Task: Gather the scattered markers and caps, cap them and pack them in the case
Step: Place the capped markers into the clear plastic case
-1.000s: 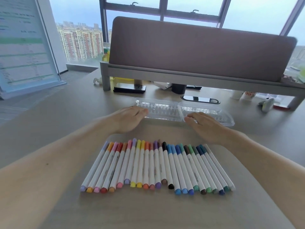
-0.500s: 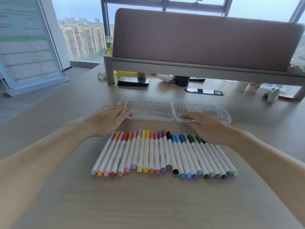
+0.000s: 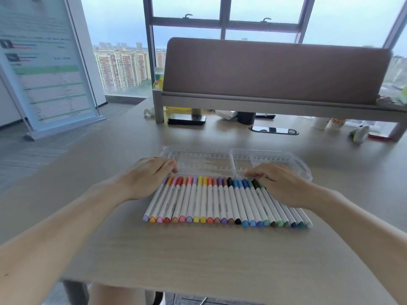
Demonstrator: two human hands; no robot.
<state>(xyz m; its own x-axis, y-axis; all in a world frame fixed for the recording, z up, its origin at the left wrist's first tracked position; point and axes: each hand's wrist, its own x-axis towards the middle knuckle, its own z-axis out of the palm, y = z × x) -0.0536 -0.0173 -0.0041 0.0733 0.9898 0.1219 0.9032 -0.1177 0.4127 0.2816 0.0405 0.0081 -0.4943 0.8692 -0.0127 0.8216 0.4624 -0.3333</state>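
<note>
Several capped markers with white barrels and coloured caps lie side by side in a neat row on the wooden desk. Just behind them lies the clear plastic case, opened flat with both ribbed halves showing and nothing in it. My left hand rests at the row's left end, its fingertips touching the near left edge of the case. My right hand lies over the far ends of the rightmost markers, fingers loosely bent at the case's near right edge. Neither hand grips anything.
A grey shelf with a brown divider panel crosses the desk behind the case. Under it sit a black device, a dark cup and a cable port. A standing sign is at far left. The desk's front edge runs near the bottom.
Both hands slid back toward me, from the case's near edge to the far ends of the marker row. The camera view shifted, so the row now appears higher in the view.
</note>
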